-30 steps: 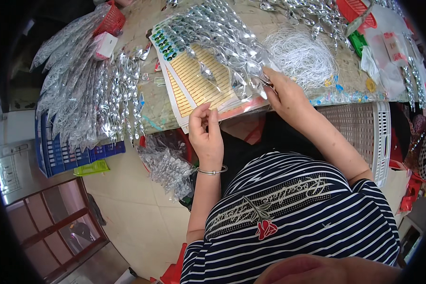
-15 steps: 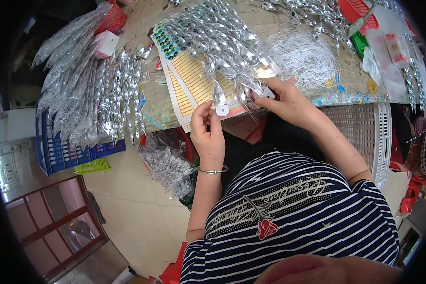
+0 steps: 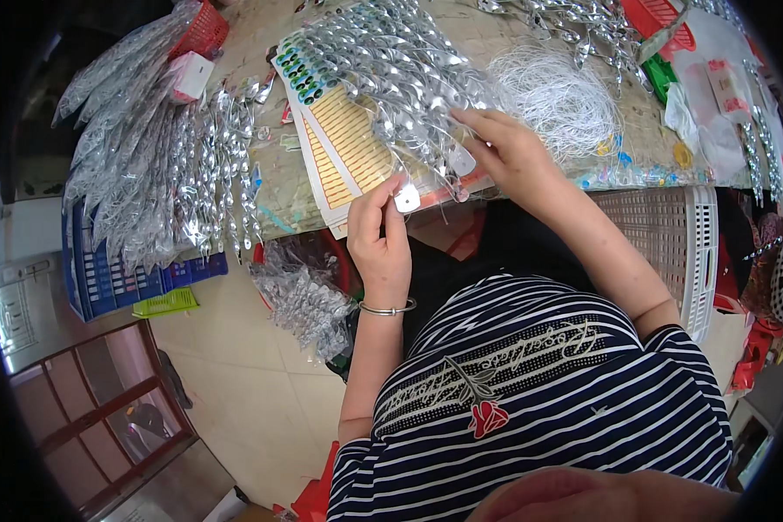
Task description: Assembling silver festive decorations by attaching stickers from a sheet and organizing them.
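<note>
A pile of shiny silver twisted strips (image 3: 383,65) lies on printed sheets at the table's front edge. My left hand (image 3: 381,222) pinches the flat end of one silver twisted strip (image 3: 406,200), a rounded tab with a small hole. The rest of that strip runs back into the pile. My right hand (image 3: 518,157) rests at the pile's right side, thumb and fingers apart and touching the strips. Another flat tab (image 3: 461,160) shows just below its thumb. Under the pile, one sheet (image 3: 350,135) has gold rows, and another bears green oval stickers (image 3: 303,74).
A tangle of white string (image 3: 552,100) lies right of the pile. Bagged silver strips (image 3: 126,165) hang over the left edge above a blue crate (image 3: 104,278). Red baskets (image 3: 202,30) stand at the back. A white crate (image 3: 657,235) sits below the table at right.
My right hand has moved up and left along the strips, its thumb and fingers spreading. My left hand stays nearly in place, still pinching the tab.
</note>
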`<state>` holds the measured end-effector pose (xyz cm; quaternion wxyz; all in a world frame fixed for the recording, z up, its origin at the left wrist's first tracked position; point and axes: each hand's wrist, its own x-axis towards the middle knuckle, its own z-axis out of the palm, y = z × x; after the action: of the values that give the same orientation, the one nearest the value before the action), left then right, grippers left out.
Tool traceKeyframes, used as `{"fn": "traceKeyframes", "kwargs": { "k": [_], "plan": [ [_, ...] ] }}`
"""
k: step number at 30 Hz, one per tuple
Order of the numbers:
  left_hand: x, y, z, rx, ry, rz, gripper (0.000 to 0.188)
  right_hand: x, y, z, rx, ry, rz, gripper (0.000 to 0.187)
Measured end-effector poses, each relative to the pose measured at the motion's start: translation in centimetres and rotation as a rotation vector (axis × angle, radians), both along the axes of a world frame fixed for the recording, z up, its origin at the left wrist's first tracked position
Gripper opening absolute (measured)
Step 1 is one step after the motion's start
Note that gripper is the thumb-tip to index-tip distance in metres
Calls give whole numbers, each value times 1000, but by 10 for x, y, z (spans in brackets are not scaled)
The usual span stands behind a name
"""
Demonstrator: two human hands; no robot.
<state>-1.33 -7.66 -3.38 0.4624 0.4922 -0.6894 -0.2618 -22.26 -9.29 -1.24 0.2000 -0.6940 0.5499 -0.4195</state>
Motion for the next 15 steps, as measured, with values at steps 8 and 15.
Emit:
{"fn": "traceKeyframes", "kwargs": {
  "k": [8,15],
  "plan": [
    [-8,-2,4,-19,18,-32,26,13,-29,-13,21,107,1,39],
    [-4,5,-5,83,112,70,37,17,19,22,-221,442,-82,40]
  ]
}}
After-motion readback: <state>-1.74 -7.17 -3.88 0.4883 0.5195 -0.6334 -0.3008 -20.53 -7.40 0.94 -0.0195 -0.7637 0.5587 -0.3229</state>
